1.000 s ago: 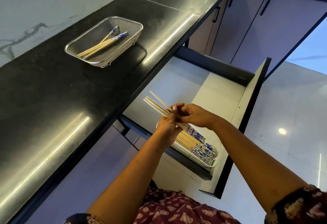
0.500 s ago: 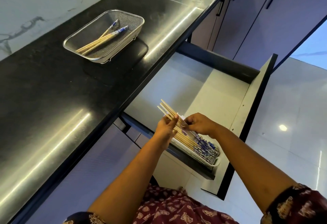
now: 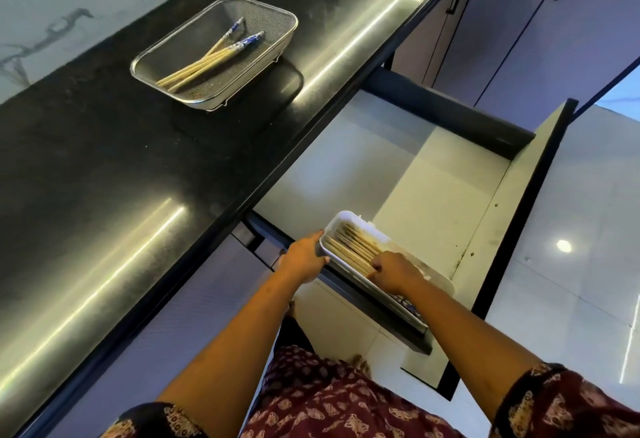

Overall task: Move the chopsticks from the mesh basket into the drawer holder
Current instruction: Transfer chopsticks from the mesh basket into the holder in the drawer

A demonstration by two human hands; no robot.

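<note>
The left hand [image 3: 303, 259] grips the end of the white drawer holder [image 3: 346, 214]. Just to its right, the right hand [image 3: 394, 271] curls over the chopsticks [image 3: 349, 252] lying inside. The other chopsticks [image 3: 204, 62] lie in the mesh basket [image 3: 273, 27] on the counter [image 3: 104, 160], well beyond the left hand.

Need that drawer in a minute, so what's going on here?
A person is filling the white holder in the open drawer. Their left hand grips its end, while the right hand, fingers curled, sets a bundle of chopsticks down in it. A few loose chopsticks lie in the mesh basket on the black counter, not yet moved.
</note>
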